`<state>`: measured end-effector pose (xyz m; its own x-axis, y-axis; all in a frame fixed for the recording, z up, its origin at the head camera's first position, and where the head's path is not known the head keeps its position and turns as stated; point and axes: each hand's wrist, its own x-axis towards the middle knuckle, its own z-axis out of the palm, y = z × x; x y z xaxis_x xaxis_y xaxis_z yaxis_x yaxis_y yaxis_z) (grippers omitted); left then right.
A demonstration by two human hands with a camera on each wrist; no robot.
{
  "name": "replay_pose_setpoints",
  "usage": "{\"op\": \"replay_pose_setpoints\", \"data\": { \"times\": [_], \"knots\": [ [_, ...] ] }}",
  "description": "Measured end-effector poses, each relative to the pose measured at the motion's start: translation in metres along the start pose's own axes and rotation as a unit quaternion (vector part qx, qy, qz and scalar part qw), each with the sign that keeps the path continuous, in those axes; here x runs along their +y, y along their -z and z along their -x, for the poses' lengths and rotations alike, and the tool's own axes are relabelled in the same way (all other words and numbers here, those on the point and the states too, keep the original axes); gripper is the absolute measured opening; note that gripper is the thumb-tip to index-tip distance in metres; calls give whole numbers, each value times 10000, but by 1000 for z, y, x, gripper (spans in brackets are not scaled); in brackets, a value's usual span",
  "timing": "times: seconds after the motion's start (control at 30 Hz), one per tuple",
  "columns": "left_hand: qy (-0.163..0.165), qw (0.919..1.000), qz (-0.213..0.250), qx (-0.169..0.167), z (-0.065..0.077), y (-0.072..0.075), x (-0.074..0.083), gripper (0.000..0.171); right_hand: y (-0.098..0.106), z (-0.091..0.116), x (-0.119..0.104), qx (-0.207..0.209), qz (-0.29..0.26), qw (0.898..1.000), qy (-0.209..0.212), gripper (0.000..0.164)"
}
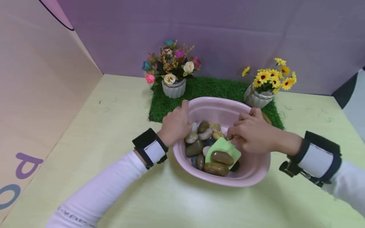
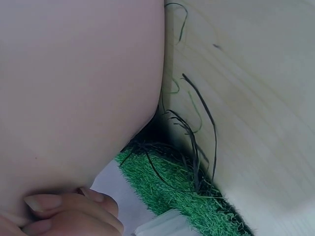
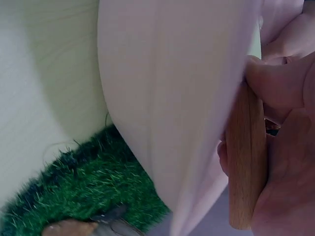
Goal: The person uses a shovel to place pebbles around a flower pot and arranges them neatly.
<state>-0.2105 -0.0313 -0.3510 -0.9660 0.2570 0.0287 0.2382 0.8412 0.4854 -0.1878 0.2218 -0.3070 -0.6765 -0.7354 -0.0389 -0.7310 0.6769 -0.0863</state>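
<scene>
A pink oval basin [image 1: 222, 182] holds several smooth stones [image 1: 195, 148] in brown, grey and white. My left hand [image 1: 175, 122] grips its left rim; in the left wrist view, curled fingers [image 2: 78, 211] show at the basin wall. Inside the right part of the basin, my right hand [image 1: 253, 133] holds a green spatula [image 1: 223, 144] by its wooden handle [image 3: 246, 162]. The green blade lies tilted among the stones. One brown stone [image 1: 222, 157] rests on the blade, and a longer brown one [image 1: 216, 169] lies at its lower edge.
Behind the basin, a green turf mat [image 1: 216, 85] carries a pot of mixed flowers [image 1: 174, 88] on the left and a pot of yellow flowers [image 1: 258, 98] on the right. The pale wooden table [image 1: 128, 104] meets a purple backdrop [image 1: 222, 41].
</scene>
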Motion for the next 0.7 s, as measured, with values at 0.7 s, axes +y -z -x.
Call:
{"op": "replay_pose_setpoints", "data": {
  "times": [0.7],
  "knots": [
    [53, 10000, 28, 11, 0, 0, 0, 59, -7, 4, -5, -667, -1697, 9817, -543, 11]
  ]
}}
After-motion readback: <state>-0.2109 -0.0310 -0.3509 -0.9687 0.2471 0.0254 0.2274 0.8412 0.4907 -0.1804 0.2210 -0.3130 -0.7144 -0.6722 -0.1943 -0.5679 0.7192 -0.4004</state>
